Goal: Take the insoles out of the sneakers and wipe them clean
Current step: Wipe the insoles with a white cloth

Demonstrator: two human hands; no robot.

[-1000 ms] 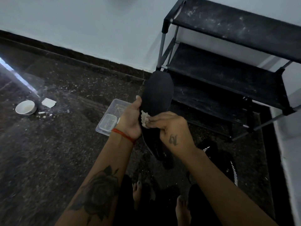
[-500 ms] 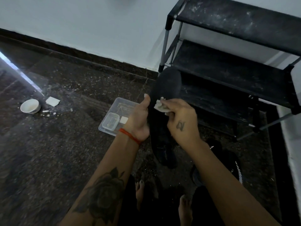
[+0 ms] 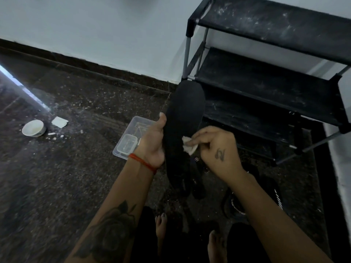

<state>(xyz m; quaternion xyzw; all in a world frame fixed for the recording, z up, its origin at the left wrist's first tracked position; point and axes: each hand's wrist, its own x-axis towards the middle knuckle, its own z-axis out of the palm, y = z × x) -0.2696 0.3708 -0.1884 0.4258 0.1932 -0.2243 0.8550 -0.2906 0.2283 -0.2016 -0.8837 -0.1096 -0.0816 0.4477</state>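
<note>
far to the left, a white bowl [image 3: 33, 128] and a clear plastic box [image 3: 133, 138] are seen on the dark floor [image 3: 76, 177]. next, the black insole [image 3: 183, 130] is held up on end by the left hand [image 3: 152, 143], with the thumb curled over its edge. a small white wipe [image 3: 189, 146] is pinched in the bent fingers of the right hand [image 3: 216, 147] and pressed on the insole. long strokes from toe to heel should be made, and the insole kept steady. a black sneaker [image 3: 235, 204] is seen lower right, by the black rack [image 3: 266, 82].
</note>
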